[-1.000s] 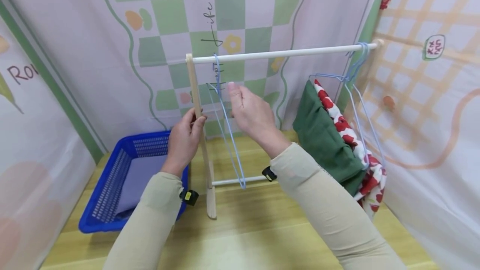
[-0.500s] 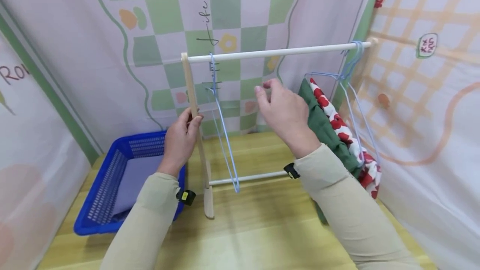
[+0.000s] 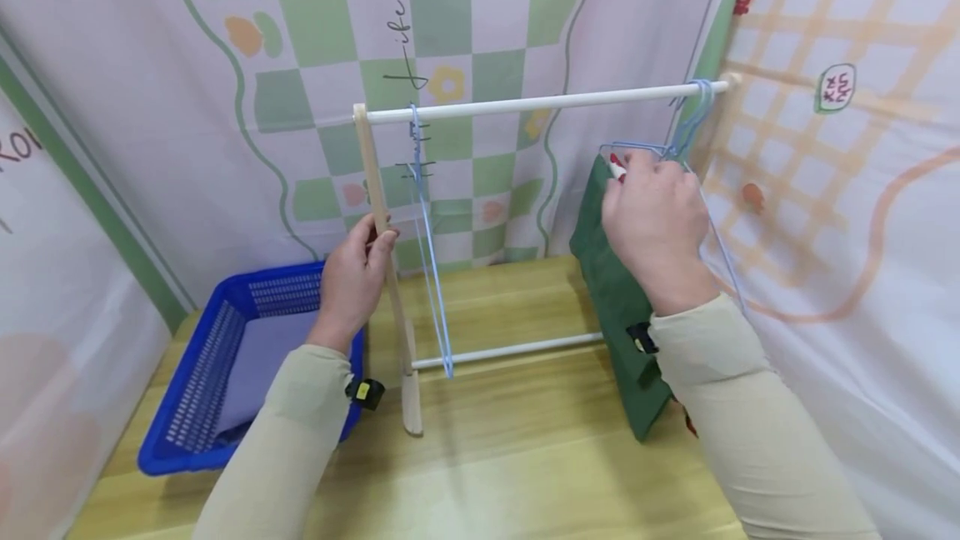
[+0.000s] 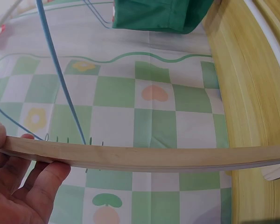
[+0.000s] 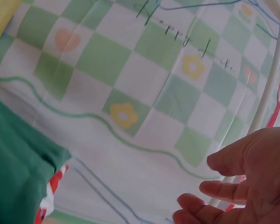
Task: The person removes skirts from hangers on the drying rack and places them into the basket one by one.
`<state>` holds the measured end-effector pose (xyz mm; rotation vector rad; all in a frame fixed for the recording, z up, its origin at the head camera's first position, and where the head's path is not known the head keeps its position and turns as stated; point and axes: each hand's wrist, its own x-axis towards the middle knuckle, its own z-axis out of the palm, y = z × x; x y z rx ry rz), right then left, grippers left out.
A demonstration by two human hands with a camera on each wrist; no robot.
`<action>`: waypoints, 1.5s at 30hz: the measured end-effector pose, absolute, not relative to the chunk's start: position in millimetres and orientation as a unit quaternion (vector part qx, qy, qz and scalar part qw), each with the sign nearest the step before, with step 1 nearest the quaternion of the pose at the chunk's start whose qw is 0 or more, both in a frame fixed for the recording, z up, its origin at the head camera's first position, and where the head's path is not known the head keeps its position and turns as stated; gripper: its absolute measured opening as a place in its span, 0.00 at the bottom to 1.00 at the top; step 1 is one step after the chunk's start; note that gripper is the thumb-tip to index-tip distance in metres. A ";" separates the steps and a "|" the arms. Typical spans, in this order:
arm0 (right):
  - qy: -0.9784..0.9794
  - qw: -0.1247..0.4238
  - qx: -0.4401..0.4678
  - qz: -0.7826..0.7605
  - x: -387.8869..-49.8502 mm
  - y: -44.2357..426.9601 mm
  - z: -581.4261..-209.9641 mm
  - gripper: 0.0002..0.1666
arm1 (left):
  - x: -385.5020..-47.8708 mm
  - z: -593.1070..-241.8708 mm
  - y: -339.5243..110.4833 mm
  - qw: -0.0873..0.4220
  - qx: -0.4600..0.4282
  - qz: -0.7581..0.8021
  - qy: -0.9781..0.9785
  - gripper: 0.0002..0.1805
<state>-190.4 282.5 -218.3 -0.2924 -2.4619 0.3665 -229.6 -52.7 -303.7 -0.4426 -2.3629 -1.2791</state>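
My left hand (image 3: 351, 277) grips the wooden upright (image 3: 397, 307) of a rack, fingers round the wood (image 4: 177, 157) in the left wrist view. A bare blue hanger (image 3: 435, 290) hangs on the rail close by. At the rail's right end are more blue hangers (image 3: 702, 102), with green cloth (image 3: 622, 315) and red-and-white cloth (image 5: 54, 183) on them. My right hand (image 3: 656, 227) is in front of these hangers and hides part of them; in the right wrist view its fingers (image 5: 219, 190) are parted and loosely bent, with nothing seen between them.
A blue basket (image 3: 225, 298) holding folded grey-purple cloth (image 3: 266, 357) stands on the wooden table (image 3: 510, 457), left of the rack. The white top rail (image 3: 540, 103) and lower bar (image 3: 525, 348) span the rack. Patterned fabric walls surround the table.
My right hand has moved right, from beside the bare hanger to the hangers with cloth. The left hand keeps its grip on the upright. The whole head view has shifted slightly.
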 end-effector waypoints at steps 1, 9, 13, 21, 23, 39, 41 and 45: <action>-0.935 0.303 -0.122 0.138 -188.9 287.1 -218.3 0.26 | -229.5 -303.4 -52.9 0.207 -0.159 -0.459 -0.849 0.25; -0.954 0.221 -0.174 0.106 -185.8 314.7 -217.4 0.27 | -229.5 -302.2 -54.2 0.206 -0.161 -0.459 -0.849 0.26; -0.954 0.216 -0.179 0.102 -184.5 320.5 -218.1 0.25 | -229.6 -302.5 -54.5 0.203 -0.161 -0.463 -0.848 0.26; -0.950 0.229 -0.181 0.111 -183.1 323.5 -222.4 0.27 | -228.8 -302.5 -54.0 0.201 -0.161 -0.461 -0.849 0.27; -0.950 0.235 -0.176 0.106 -182.6 324.2 -223.5 0.24 | -228.3 -302.4 -53.8 0.201 -0.160 -0.460 -0.850 0.27; -0.953 0.229 -0.169 0.108 -185.9 327.5 -228.3 0.15 | -227.4 -302.7 -53.7 0.206 -0.159 -0.459 -0.850 0.26; -0.954 0.221 -0.171 0.112 -187.4 327.1 -228.2 0.15 | -227.2 -302.8 -53.6 0.206 -0.158 -0.457 -0.851 0.27; -0.955 0.208 -0.172 0.121 -190.1 325.9 -227.6 0.18 | -226.6 -302.7 -53.2 0.206 -0.157 -0.456 -0.851 0.27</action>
